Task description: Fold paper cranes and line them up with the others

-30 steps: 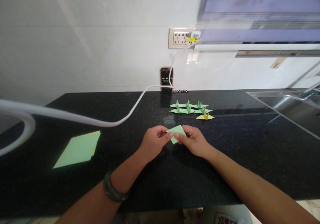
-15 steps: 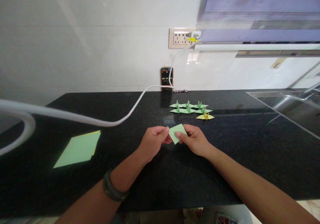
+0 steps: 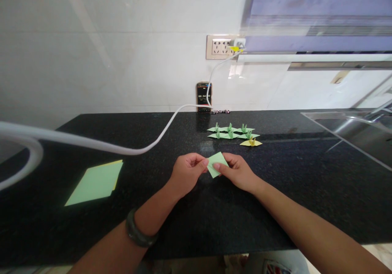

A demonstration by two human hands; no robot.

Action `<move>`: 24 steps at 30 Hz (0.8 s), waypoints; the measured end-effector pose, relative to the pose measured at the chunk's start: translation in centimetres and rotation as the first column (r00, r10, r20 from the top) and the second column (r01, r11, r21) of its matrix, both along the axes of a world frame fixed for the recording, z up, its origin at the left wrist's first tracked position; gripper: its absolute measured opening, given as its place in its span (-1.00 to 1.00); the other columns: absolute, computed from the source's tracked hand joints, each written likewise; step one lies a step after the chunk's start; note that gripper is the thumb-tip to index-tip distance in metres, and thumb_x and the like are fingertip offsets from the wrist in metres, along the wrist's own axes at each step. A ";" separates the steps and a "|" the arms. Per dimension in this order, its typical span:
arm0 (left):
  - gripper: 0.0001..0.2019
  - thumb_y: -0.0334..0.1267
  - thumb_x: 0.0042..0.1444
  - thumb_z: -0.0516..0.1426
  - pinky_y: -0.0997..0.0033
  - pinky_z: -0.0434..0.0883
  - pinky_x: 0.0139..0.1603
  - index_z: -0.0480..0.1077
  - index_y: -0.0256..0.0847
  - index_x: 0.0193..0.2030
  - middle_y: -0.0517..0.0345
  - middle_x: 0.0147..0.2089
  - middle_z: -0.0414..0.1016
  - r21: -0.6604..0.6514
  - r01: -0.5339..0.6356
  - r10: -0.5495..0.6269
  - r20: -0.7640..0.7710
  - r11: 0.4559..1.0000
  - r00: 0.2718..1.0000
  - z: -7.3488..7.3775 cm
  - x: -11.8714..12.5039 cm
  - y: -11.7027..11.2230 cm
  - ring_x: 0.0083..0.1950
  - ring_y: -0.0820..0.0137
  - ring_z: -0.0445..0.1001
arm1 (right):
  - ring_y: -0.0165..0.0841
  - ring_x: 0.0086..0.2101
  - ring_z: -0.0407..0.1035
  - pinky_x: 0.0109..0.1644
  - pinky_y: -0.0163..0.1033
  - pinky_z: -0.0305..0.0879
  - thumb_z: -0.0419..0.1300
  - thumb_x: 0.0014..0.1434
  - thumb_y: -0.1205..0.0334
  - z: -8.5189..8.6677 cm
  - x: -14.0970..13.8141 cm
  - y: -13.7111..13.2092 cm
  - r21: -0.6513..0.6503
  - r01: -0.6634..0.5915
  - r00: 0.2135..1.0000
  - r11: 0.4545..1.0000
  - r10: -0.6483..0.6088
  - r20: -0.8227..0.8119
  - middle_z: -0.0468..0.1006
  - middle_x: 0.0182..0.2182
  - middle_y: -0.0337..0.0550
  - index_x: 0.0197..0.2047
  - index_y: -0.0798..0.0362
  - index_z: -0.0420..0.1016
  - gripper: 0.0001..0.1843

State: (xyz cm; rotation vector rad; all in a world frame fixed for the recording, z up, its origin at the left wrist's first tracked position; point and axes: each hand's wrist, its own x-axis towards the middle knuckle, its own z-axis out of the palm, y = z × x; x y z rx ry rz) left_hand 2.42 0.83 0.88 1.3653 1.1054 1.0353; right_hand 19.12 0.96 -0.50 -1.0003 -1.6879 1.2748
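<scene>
A small folded square of light green paper [image 3: 217, 159] is held above the dark countertop, turned like a diamond. My left hand [image 3: 188, 174] pinches its left corner between thumb and fingers. On the opposite side my right hand [image 3: 240, 172] grips it, thumb lying flat across the front and fingers behind, mostly hidden. Beyond the hands stand several green paper cranes [image 3: 230, 134] in two rows, with one yellow paper crane [image 3: 251, 142] in front of them at the right. A stack of green and yellow paper sheets [image 3: 94, 182] lies to the left.
A phone [image 3: 203, 96] showing a timer leans against the tiled wall. A white cable [image 3: 147, 147] arcs over the left of the black countertop [image 3: 232, 221] toward a wall socket [image 3: 221, 47]. At the far right is a metal sink [image 3: 370, 135].
My left fingers have closed in tighter at the paper's left corner, and the folded square has shifted very slightly. Cranes and sheet stack stay where they were.
</scene>
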 end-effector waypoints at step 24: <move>-0.78 -0.17 -0.05 0.10 0.52 0.27 -0.49 0.37 -0.32 -0.50 0.16 -0.57 0.40 0.053 0.025 -0.020 -0.089 0.998 0.996 -0.2 0.5 -0.5 -0.53 0.50 0.33 | -0.56 -0.62 0.11 -0.55 -0.42 0.04 0.24 -0.12 0.21 -0.2 -0.4 -0.1 -0.108 0.051 0.998 0.993 -0.056 -0.038 0.30 -0.64 -0.33 -0.50 0.16 0.32 -0.80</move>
